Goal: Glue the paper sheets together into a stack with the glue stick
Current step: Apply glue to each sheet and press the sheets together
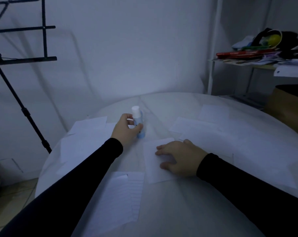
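Fingers (136, 128) of my left hand (126, 129) curl round the upright glue stick (138, 123), just left of the sheet (155, 161) my right hand (177, 158) presses flat near the table (179, 211) centre.

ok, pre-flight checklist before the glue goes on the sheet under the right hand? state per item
1. Glue stick in hand: ok, the left hand has a grip round its body.
2. Cap off: not ok, the white cap looks to be on.
3. Target sheet pinned: ok, the right hand rests flat on it.
4. Gluing area free: not ok, that hand covers much of the sheet.
5. Next sheets within reach: ok, loose sheets lie around on the table.
6. Glue already on any sheet: cannot tell, the light is too dim.
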The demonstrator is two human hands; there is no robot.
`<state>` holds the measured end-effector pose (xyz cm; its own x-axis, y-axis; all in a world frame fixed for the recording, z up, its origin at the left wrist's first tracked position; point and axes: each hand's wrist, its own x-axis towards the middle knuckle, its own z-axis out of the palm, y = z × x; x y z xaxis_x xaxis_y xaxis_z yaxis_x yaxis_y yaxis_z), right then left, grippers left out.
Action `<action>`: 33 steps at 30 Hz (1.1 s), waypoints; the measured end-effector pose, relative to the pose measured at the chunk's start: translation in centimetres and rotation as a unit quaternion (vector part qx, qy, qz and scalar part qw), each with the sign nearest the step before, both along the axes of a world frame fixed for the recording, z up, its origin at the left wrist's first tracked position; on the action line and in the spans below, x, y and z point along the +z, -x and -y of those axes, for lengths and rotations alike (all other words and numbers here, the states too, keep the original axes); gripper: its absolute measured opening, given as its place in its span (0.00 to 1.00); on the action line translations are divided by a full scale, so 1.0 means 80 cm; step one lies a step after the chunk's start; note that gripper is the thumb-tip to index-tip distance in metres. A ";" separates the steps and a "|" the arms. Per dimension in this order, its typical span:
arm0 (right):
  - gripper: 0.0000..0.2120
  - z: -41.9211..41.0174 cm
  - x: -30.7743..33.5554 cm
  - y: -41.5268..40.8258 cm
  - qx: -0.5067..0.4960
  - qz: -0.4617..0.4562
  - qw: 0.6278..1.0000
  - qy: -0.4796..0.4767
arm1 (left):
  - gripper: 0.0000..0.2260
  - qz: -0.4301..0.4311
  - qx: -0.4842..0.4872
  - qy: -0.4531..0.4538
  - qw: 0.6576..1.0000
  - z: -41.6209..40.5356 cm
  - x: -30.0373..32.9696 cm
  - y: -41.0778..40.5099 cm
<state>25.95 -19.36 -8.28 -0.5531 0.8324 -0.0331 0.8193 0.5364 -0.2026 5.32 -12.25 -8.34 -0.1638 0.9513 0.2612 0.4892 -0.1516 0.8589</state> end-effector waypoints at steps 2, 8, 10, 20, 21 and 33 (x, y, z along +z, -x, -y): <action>0.22 -0.004 0.001 -0.006 0.012 -0.014 1.000 0.017 | 0.13 -0.002 -0.002 0.004 1.000 -0.001 0.001 0.004; 0.22 -0.010 -0.002 -0.010 0.042 -0.055 0.997 0.030 | 0.14 -0.001 -0.013 0.021 1.000 -0.004 0.001 0.015; 0.22 -0.013 -0.004 -0.009 0.045 -0.060 0.997 0.032 | 0.14 -0.012 -0.001 0.020 1.000 -0.004 0.000 0.015; 0.18 -0.029 -0.001 -0.027 0.007 -0.146 0.988 -0.053 | 0.12 -0.112 0.048 -0.160 0.980 0.043 0.011 0.010; 0.18 -0.033 0.004 -0.038 -0.034 -0.144 0.986 -0.082 | 0.09 -0.146 -0.013 -0.176 0.973 0.049 0.012 0.006; 0.21 -0.048 -0.007 -0.091 -0.250 -0.016 0.963 -0.104 | 0.15 -0.373 -0.227 0.019 0.900 0.068 0.005 -0.034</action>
<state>33.19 -15.51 -8.84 -0.0800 0.9817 0.1727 0.9806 0.1086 -0.1632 8.02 -17.69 -7.90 0.4508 0.8866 0.1035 0.8266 -0.4584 0.3265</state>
